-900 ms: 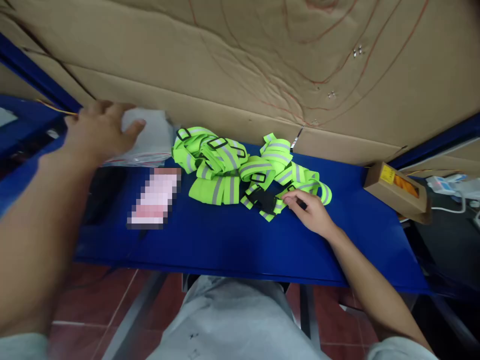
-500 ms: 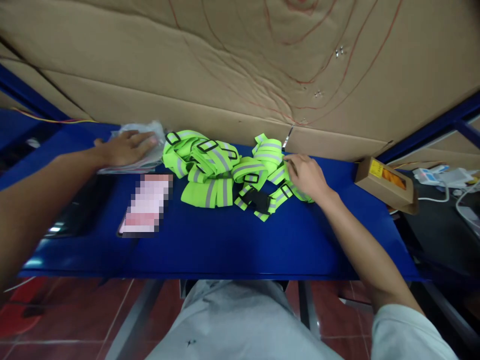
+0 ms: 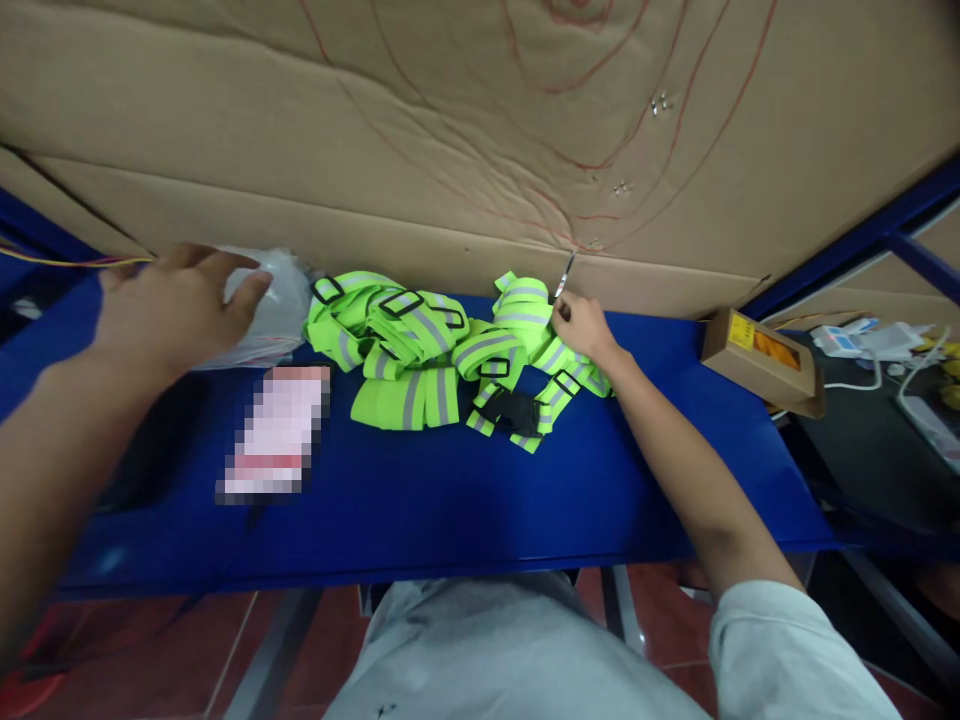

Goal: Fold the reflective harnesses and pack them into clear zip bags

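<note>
Neon green straps (image 3: 420, 335) with grey stripes and black buckles lie heaped at the back middle of the blue table. My right hand (image 3: 583, 322) is at the heap's right end, its fingers pinched on a thin silvery tool (image 3: 565, 276) that points up toward the cardboard. My left hand (image 3: 180, 305) hovers with fingers apart by the clear plastic bags (image 3: 277, 305), left of the straps. A black clip buckle (image 3: 516, 412) sits at the front of the heap.
A phone (image 3: 276, 430) with a blurred screen lies on the table (image 3: 465, 510) at front left. Cardboard (image 3: 420, 140) stands behind. On the right are a small cardboard box (image 3: 761, 362) and white cables (image 3: 855, 385).
My left hand has lifted off the plastic bags and moved left, fingers spread. My right hand has closed on the silvery tool at the cardboard's base. The view has shifted slightly.
</note>
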Available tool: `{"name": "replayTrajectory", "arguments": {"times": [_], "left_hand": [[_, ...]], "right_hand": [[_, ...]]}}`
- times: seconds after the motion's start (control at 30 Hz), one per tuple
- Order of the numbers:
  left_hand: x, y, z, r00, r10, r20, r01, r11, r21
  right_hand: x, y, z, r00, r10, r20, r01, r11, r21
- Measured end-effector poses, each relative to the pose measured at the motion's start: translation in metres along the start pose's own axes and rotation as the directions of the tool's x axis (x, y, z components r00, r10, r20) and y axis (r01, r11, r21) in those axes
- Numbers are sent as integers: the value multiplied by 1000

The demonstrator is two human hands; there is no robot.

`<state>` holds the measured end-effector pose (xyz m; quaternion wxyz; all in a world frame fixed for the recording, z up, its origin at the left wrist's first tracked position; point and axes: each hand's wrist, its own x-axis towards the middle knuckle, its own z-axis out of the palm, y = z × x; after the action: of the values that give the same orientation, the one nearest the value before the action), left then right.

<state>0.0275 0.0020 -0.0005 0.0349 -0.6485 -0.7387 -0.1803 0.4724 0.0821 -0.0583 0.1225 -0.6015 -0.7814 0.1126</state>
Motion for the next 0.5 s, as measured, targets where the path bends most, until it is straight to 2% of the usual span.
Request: {"name": "replayTrajectory", "arguments": {"times": [0.13,0.2,0.33,0.5], "left_hand": [[-12,25,3,987,105,-119,-105,994,5],[-21,42,4,975,184,-123,-186,983,-2],[-46,69,10,937,345,-52,-347,936,-48],[-72,78,20,890,439,123,-439,898,-29]], "right_hand": [[3,2,5,991,-131,6,130,989,70],[9,3,8,987,-158,11,156,983,94],[24,1,17,988,-155,9,152,979,136],[45,3,27,992,-126,-17,127,970,206]]}}
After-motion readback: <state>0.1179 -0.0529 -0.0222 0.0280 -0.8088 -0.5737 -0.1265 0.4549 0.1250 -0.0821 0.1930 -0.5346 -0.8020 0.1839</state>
